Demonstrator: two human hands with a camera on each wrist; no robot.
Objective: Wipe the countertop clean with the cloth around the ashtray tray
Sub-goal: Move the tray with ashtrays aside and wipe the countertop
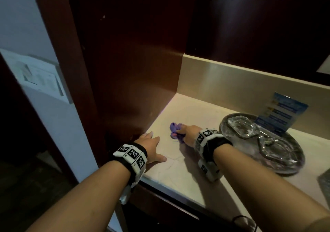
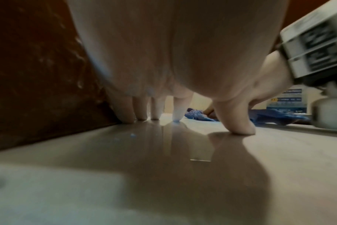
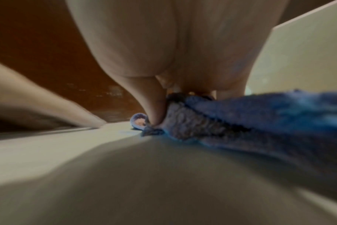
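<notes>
A bunched purple-blue cloth [image 1: 174, 129] lies on the pale countertop [image 1: 180, 171], left of the round silver tray [image 1: 285, 167]. My right hand [image 1: 187, 133] grips the cloth and presses it on the counter; the right wrist view shows my thumb against the cloth [image 3: 240, 118]. A glass ashtray [image 1: 243, 127] sits on the tray behind my right wrist. My left hand [image 1: 153, 147] rests flat near the counter's left front corner, fingers [image 2: 129, 111] straight and tips touching the surface beside the wooden side panel [image 2: 38, 76]. The cloth [image 2: 198, 116] shows behind those fingers.
A blue printed card [image 1: 282, 114] stands behind the tray against the beige backsplash [image 1: 241, 83]. Dark wooden panels [image 1: 134, 62] wall the counter at left and back. A dark object [image 1: 325, 181] pokes in at the right edge. The counter's front edge [image 1: 169, 185] drops off below my forearms.
</notes>
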